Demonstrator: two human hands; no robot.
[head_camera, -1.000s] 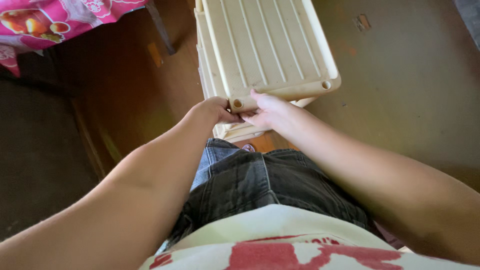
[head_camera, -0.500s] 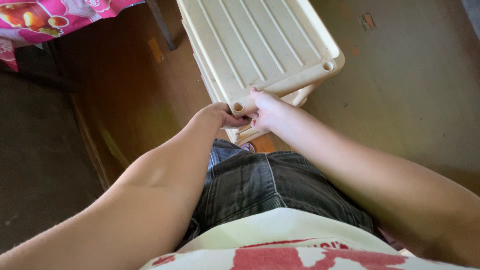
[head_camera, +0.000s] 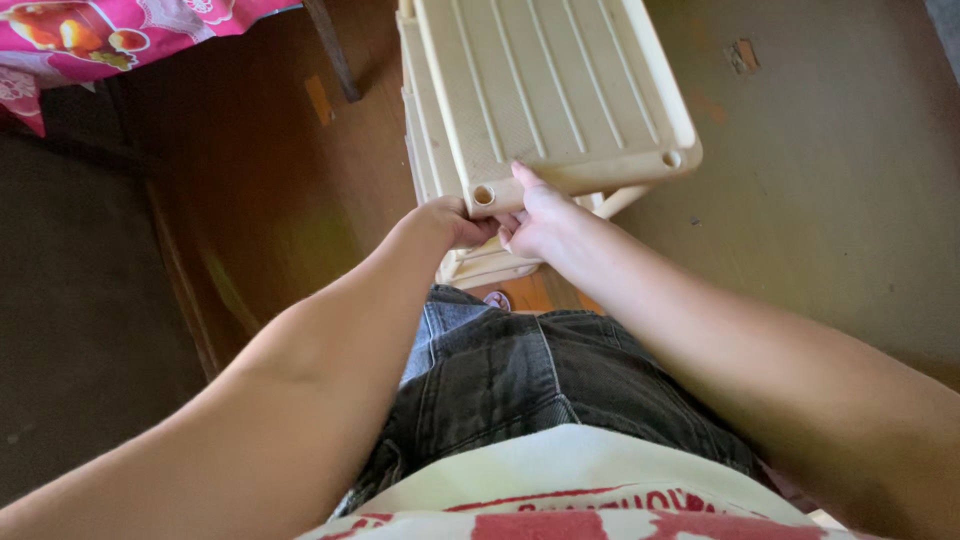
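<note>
since the earlier frame the cream plastic shelf tray (head_camera: 560, 90) has swung so that its near right corner sits farther right and slightly higher, and both hands have followed it up. head view: the tray is a ribbed rectangular panel with a raised rim and a round socket hole at each near corner; it is held tilted above a stack of matching cream shelf parts (head_camera: 480, 262), which rests on the brown floor (head_camera: 820, 200). the left hand (head_camera: 455, 220) is closed at the underside of the tray's near left corner, just below the socket hole; its fingers are curled and mostly hidden, so the exact hold cannot be told. the right hand (head_camera: 540, 222) is closed on the near edge of the tray just beside the left hand, thumb (head_camera: 527, 178) pressed on the top of the rim, remaining fingers folded beneath. the two hands touch or nearly touch each other. dark denim shorts (head_camera: 520, 380) and a cream shirt with red print (head_camera: 560, 490) fill the lower frame. a pink patterned cloth (head_camera: 110, 35) lies at the upper left, well apart from the tray.
</note>
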